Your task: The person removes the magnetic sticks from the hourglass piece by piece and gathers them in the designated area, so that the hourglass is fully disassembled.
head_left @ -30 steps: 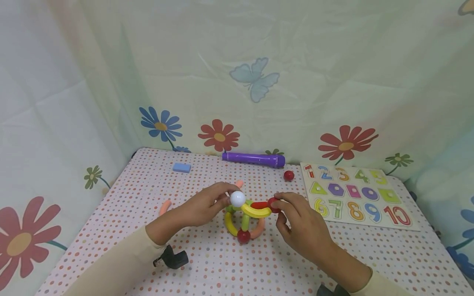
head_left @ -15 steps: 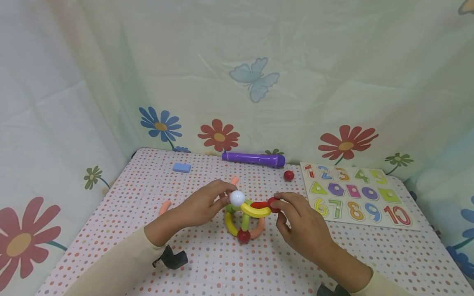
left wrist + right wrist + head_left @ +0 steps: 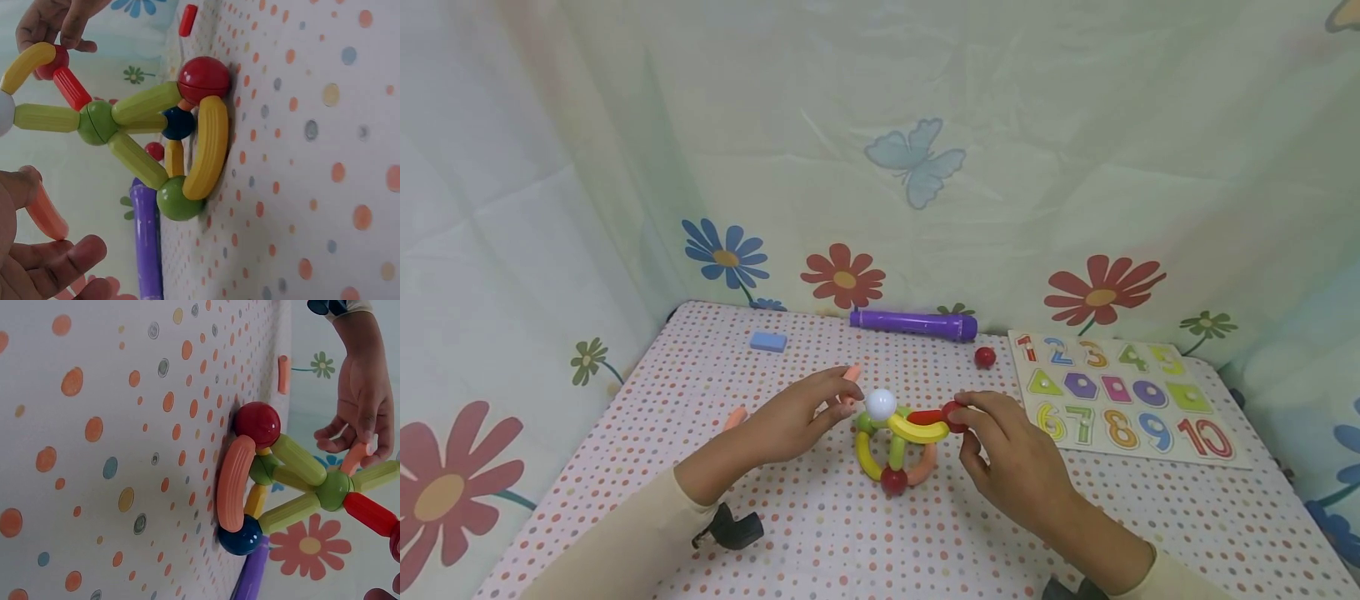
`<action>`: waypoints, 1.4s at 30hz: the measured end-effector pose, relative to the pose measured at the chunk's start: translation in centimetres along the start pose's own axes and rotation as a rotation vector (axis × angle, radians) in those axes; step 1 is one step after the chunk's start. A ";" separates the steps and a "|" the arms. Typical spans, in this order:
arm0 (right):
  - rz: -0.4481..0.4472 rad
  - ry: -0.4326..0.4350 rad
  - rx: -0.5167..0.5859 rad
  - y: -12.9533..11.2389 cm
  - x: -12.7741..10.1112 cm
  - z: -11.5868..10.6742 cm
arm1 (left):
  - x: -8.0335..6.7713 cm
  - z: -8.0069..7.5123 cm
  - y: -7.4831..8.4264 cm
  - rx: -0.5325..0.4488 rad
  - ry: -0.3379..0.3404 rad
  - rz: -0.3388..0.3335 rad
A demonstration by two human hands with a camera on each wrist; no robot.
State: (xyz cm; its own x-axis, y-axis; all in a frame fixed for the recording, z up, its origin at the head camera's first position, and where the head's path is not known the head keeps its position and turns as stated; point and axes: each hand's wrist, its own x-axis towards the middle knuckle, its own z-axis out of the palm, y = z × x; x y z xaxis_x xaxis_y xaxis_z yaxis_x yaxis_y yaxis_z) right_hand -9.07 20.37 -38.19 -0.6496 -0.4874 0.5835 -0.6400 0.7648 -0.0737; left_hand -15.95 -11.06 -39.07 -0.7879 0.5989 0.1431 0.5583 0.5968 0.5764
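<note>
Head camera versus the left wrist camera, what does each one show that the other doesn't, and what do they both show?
Only the head view shows the number puzzle board, the blue block and the whole dotted tablecloth.

Only the left wrist view shows the dark blue ball inside the toy structure, close up.

Both show the left hand pinching an orange stick, the right hand pinching the red ball at the structure's end, the white ball and the purple tube.
</note>
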 end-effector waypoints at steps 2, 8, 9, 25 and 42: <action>-0.005 0.006 0.001 0.0 0.0 0.0 | -0.2 0.0 -0.4 0.000 -0.001 -0.010; -0.042 0.052 -0.004 0.2 0.2 0.3 | -0.9 0.0 -1.3 0.006 0.022 0.002; -0.043 0.052 -0.004 0.2 0.2 0.3 | -1.0 0.0 -1.4 0.010 0.030 0.004; -0.036 0.035 -0.008 0.2 0.2 0.1 | -3.1 -0.1 -4.1 0.034 0.066 -0.069; -0.009 0.011 -0.006 0.1 -0.1 0.1 | -5.7 -1.2 -7.6 0.063 0.026 -0.136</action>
State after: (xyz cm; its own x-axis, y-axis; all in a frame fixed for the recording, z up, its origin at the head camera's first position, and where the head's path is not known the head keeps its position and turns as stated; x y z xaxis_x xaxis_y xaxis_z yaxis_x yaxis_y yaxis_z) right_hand -9.13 20.42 -38.37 -0.6393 -0.4899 0.5927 -0.6434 0.7629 -0.0634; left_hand -16.02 -19.68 -43.30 -0.8633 0.4968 0.0887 0.4607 0.7039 0.5406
